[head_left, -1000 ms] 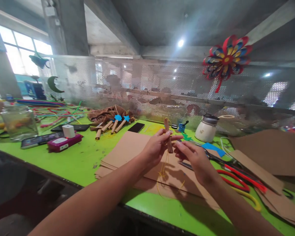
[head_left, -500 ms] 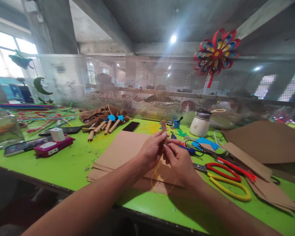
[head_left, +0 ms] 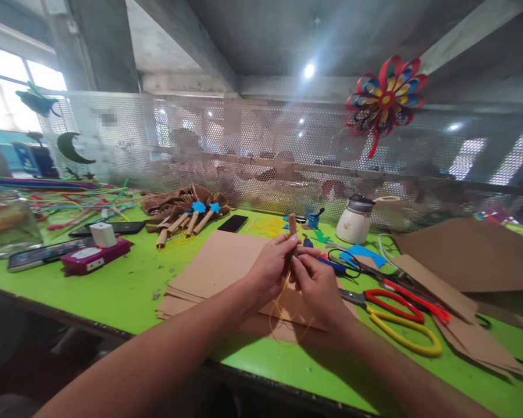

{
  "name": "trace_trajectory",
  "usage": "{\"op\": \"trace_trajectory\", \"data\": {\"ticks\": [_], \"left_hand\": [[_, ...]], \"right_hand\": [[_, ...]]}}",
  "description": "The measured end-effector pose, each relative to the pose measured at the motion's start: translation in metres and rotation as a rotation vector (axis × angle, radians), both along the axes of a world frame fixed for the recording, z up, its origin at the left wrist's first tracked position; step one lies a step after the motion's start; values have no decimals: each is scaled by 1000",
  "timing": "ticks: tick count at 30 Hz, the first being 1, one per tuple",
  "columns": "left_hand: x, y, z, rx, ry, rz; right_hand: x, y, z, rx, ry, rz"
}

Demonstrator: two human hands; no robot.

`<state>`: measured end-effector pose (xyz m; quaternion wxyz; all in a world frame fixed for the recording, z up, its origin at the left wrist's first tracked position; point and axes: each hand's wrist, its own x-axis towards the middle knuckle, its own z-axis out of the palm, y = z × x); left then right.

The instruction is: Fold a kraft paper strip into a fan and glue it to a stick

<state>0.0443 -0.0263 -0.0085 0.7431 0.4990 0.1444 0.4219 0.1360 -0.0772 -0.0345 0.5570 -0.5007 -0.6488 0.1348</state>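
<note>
My left hand (head_left: 272, 262) is closed on a small rolled piece of brown paper (head_left: 292, 224), whose top sticks up above the fingers. My right hand (head_left: 317, 280) meets it from the right, fingers pinched at the lower part of the same roll. Yellow string (head_left: 283, 316) hangs in loops beneath both hands. Under them lies a stack of brown paper sheets (head_left: 226, 258) on the green table (head_left: 126, 296).
Right of my hands lie scissors with red and yellow handles (head_left: 405, 334), blue paper (head_left: 364, 254) and more brown paper (head_left: 466, 249). Behind stands a white jug (head_left: 354, 222). Paper rolls with blue flowers (head_left: 198, 208), a purple box (head_left: 96, 255) and a glass jar (head_left: 9, 223) are leftward.
The view has shifted very slightly. Both hands keep their hold on the paper roll, with only a tiny movement of the fingers.
</note>
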Motion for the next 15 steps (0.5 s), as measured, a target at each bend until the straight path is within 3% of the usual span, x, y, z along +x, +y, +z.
{"op": "trace_trajectory", "data": {"ticks": [9,15], "left_hand": [[-7,2,3,-8,78,101],[-5,-2,3,33,36,121]], "right_hand": [[3,5,2,-86,116,123],[3,0,4,-24,9,31]]}}
